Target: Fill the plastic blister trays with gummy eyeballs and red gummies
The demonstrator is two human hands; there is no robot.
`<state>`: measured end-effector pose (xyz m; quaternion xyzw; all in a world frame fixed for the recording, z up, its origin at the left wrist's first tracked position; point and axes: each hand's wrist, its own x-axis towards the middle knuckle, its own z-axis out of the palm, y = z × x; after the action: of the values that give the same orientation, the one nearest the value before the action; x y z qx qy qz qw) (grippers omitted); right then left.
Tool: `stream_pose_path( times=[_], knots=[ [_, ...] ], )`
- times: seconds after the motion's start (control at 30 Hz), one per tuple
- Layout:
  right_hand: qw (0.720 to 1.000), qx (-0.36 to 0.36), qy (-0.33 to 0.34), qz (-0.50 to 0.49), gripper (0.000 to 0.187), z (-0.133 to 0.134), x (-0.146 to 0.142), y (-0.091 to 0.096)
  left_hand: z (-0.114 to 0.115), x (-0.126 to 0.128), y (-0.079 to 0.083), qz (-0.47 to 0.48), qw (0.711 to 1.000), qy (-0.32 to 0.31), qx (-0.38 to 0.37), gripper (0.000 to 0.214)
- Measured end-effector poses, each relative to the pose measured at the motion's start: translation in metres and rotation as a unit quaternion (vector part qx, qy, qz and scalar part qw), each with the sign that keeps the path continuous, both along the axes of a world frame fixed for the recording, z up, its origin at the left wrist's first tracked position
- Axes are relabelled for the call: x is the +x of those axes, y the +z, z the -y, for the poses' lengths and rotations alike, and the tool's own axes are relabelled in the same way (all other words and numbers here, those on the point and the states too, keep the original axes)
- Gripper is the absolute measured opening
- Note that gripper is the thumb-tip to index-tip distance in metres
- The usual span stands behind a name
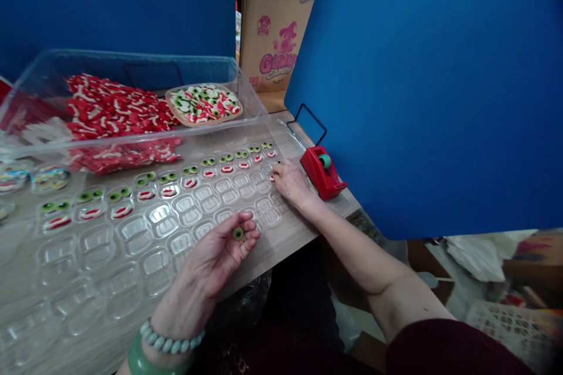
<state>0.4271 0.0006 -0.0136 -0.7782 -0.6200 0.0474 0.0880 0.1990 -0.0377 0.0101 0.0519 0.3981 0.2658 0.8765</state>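
My left hand (pixel 220 255) rests palm up at the near edge of a clear plastic cavity tray (pixel 132 234), its fingers curled on a green eye candy (pixel 238 234). My right hand (pixel 290 183) lies at the tray's far right end with its fingers pinched over a cavity; a small red and green bit shows at the fingertips. The back row of cavities holds pairs of green eye candies (pixel 209 162) with red and white mouth candies (pixel 190 183) under them. The nearer rows are bare.
A clear bin (pixel 132 64) behind the tray holds a heap of red and white candies (pixel 114 108) and a wooden plate of eye candies (pixel 203 104). A red tape dispenser (pixel 323 171) stands at the right. Blue panels (pixel 422 82) and a cardboard box (pixel 275 23) close the back.
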Motion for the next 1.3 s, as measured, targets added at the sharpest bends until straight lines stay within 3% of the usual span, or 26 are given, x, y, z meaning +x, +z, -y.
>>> stream_pose_path(
  times=[0.13, 0.23, 0.3, 0.4, 0.57, 0.77, 0.87, 0.97, 1.07, 1.2, 1.3],
  knots=[
    [0.990, 0.086, 0.033, -0.106, 0.027, 0.025, -0.016, 0.014, -0.004, 0.003, 0.004, 0.058, 0.997, 0.046, -0.003, 0.038],
    [0.950, 0.107, 0.166, -0.241, 0.021, 0.055, -0.047, 0.032, -0.005, 0.006, 0.006, 0.120, 0.990, 0.072, 0.012, 0.045],
    [0.926, 0.097, 0.249, -0.266, 0.020, 0.073, -0.068, 0.039, -0.004, 0.008, 0.007, 0.142, 0.987, 0.071, 0.015, 0.047],
    [0.927, 0.096, 0.251, -0.260, 0.023, 0.084, -0.084, 0.040, 0.000, 0.011, 0.007, 0.144, 0.987, 0.065, 0.009, 0.045],
    [0.924, 0.094, 0.233, -0.288, 0.020, 0.077, -0.074, 0.033, 0.003, 0.010, 0.005, 0.145, 0.988, 0.047, 0.011, 0.043],
    [0.927, 0.097, 0.296, -0.210, 0.018, 0.082, -0.073, 0.037, -0.001, 0.011, 0.009, 0.165, 0.985, 0.052, 0.002, 0.043],
    [0.935, 0.128, 0.250, -0.215, 0.019, 0.065, -0.060, 0.034, -0.003, 0.011, 0.011, 0.154, 0.987, 0.039, 0.012, 0.040],
    [0.958, 0.146, 0.104, -0.224, 0.017, 0.030, -0.029, 0.029, -0.005, 0.013, 0.012, 0.105, 0.994, 0.026, 0.013, 0.037],
    [0.945, 0.111, -0.019, -0.308, 0.011, -0.002, 0.002, 0.022, -0.006, 0.017, 0.017, 0.083, 0.995, 0.058, -0.016, 0.039],
    [0.930, 0.124, -0.038, -0.344, 0.012, -0.009, 0.020, 0.011, -0.011, 0.014, 0.023, 0.094, 0.993, 0.077, -0.012, 0.034],
    [0.941, 0.123, -0.046, -0.311, 0.015, 0.003, 0.025, 0.007, -0.016, -0.004, 0.018, 0.059, 0.996, 0.066, 0.024, 0.021]
  ],
)
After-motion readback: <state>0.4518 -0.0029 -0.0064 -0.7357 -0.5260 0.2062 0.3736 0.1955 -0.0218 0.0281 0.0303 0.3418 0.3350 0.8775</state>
